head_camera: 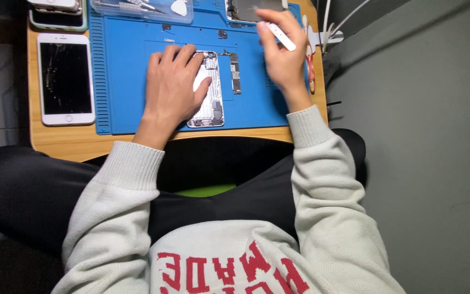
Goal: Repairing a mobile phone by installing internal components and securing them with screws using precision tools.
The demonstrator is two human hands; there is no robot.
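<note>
Wooden surface (61,142), pale and small, is seen set over the lap of a seated person, with a grey wall to the right of it. Most of it is covered by a blue silicone work mat (123,81), and that mat is taken as the landmark. At the mat's centre an opened silver phone chassis (212,103) is laid flat, its long axis running away from the body toward the far edge. It is pinned by the left hand (174,81), whose fingers (187,55) are spread flat across its upper half, the thumb pressed along its right side: apart, and resting on the shell rather than clamped around it.

Just right of the chassis, still on the mat, a narrow dark circuit board (235,73) is laid parallel to it, apart from it by a thin strip of blue.

Above the mat's far right corner the right hand (284,57) is held raised, fingers closed together on a slim white pry tool (282,36), which is angled down and to the right. The chassis is thus placed to the left of and nearer the body than the tool tip, with the board between; the left hand is plainly the nearer one.

Left of the mat a white smartphone with a dark cracked screen (66,79) is laid face up. At the mat's far edge a clear plastic parts tray (142,10) is seen, and off its right edge, red-handled cutters (310,68).
</note>
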